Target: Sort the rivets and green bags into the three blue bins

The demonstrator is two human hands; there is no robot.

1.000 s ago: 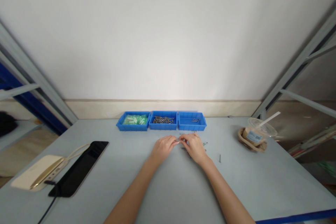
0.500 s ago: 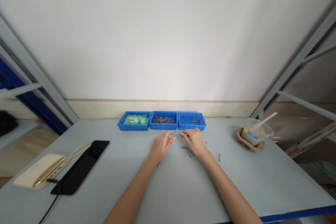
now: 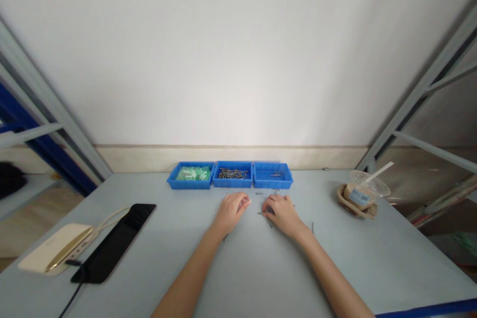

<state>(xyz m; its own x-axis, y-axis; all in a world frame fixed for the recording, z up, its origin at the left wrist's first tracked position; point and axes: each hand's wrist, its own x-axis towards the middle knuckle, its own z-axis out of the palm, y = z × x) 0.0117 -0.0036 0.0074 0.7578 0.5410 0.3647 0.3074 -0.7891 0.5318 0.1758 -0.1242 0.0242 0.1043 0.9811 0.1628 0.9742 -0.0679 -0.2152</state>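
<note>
My left hand (image 3: 231, 212) rests on the grey table (image 3: 238, 268) with its fingers curled; a small pale piece shows at the fingertips. My right hand (image 3: 282, 213) lies a little to the right, fingers bent down over loose screws (image 3: 263, 213) scattered on the table. Behind the hands stand three joined blue bins: the left bin (image 3: 191, 182) holds green and white plastic pieces, the middle bin (image 3: 233, 182) holds several metal screws, and the right bin (image 3: 273, 182) holds a few.
A black tablet (image 3: 114, 243) and a beige power bank (image 3: 52, 254) with a cable lie at the left. At the right stands a plastic drink cup (image 3: 363, 192) with a straw in a brown holder. One loose screw (image 3: 312, 227) lies right of my forearm. Metal shelf frames flank the table.
My hands were joined on a small piece, then moved apart. The right hand reached toward the right bin and has drawn back down onto the loose screws.
</note>
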